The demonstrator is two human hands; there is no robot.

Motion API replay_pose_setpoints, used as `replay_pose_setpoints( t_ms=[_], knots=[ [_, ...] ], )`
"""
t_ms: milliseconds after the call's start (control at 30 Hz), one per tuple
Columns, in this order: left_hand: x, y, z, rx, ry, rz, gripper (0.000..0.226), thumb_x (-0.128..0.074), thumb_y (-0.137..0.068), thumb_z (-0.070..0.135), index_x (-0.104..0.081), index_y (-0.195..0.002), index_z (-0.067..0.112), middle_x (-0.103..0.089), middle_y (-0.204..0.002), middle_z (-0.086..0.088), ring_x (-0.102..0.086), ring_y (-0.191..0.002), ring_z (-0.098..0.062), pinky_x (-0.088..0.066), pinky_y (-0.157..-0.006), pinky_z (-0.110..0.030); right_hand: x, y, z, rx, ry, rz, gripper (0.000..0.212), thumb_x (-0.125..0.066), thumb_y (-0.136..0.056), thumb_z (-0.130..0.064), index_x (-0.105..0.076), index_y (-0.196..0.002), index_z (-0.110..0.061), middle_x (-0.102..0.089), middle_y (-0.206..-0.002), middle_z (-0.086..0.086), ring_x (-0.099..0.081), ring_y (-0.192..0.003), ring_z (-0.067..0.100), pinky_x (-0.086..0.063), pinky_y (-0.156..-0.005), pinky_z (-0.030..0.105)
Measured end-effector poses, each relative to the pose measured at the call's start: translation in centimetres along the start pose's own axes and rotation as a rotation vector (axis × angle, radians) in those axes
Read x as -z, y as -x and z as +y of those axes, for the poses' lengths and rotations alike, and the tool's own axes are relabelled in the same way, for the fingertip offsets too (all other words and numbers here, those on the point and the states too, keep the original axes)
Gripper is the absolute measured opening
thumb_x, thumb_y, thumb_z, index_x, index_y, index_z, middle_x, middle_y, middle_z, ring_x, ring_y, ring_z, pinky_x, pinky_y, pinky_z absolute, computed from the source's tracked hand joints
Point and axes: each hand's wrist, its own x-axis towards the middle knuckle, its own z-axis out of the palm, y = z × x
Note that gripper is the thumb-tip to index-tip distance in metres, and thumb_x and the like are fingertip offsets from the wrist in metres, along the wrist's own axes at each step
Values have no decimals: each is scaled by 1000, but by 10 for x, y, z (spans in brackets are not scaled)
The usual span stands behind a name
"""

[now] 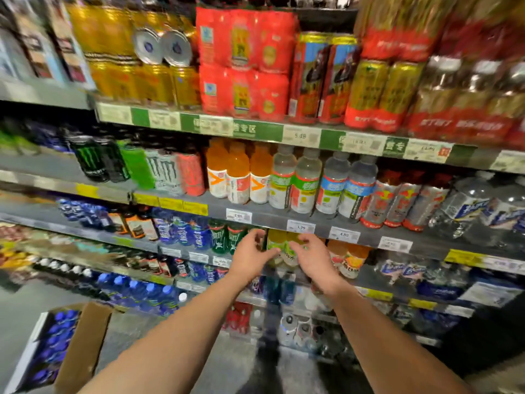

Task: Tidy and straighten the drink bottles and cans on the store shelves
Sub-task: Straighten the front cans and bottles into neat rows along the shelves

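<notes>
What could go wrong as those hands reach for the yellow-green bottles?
The left hand and right hand close in on the yellow-green bottles from both sides, with green bottles and orange bottles packed close beside them. A sideways nudge might tip a neighbour. The bottles stand near the shelf edge, so a toppled one could roll off. The picture is blurred, so whether the fingers already touch is unclear.
</notes>
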Motion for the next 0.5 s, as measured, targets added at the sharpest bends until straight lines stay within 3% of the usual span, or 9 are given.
replay_pose_setpoints(
  t_ms=[100, 233, 400, 500],
  knots=[
    [42, 1, 13, -21, -21, 47, 55, -83, -79, 37, -58, -123, 17, -65, -108, 2, -62, -98, -16, -43, -78, -25, -3, 8, -44, 98, 43, -35, 37, -62, -96, -33, -57, -126, -13, -60, -117, 1, -58, -93, 16, -43, -72, 26],
    [87, 2, 36, -62, -22, 90, 50, -82, -81, 35, -56, -120, 19, -62, -108, 2, -63, -93, -16, -49, -79, -27, -3, 9, -100, 203, 48, -68, 39, -62, -95, -37, -58, -128, -16, -60, -130, 2, -56, -116, 19, -45, -90, 32],
    [142, 0, 67, -102, -7, 173, 51, -81, -81, 37, -54, -122, 22, -60, -113, 2, -62, -98, -17, -55, -86, -36, -7, 12, -165, 335, 75, -97, 31, -61, -95, -36, -61, -121, -18, -62, -123, -1, -57, -99, 14, -43, -80, 30],
    [176, -4, 84, -131, 33, 245, 45, -81, -82, 35, -55, -116, 21, -61, -106, 2, -60, -95, -18, -50, -83, -32, -12, 14, -197, 417, 110, -109, 36, -61, -96, -35, -61, -125, -14, -61, -126, 1, -56, -109, 15, -39, -82, 26]
  ],
)
